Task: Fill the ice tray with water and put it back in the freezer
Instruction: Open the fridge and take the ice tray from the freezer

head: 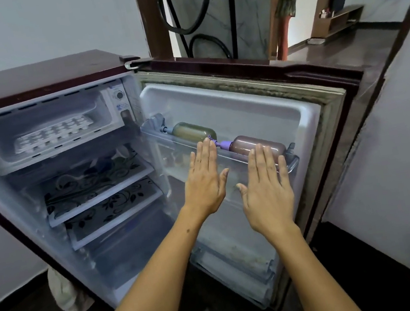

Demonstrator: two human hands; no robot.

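Head view: both hands flat, empty, fingers straight, left hand (206,179) beside right hand (268,193), ice tray (52,134) up-left of them in freezer compartment (44,157); best reach in, lift it out level.

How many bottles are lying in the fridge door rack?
2. A greenish bottle lies at the rack's inner end; a brownish bottle lies at the outer end, partly behind the right hand. Lower racks are unclear.

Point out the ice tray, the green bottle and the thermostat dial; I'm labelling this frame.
ice tray (52,135), head view, middle of its top face.
green bottle (193,131), head view, middle of its body.
thermostat dial (119,95), head view, knob centre.
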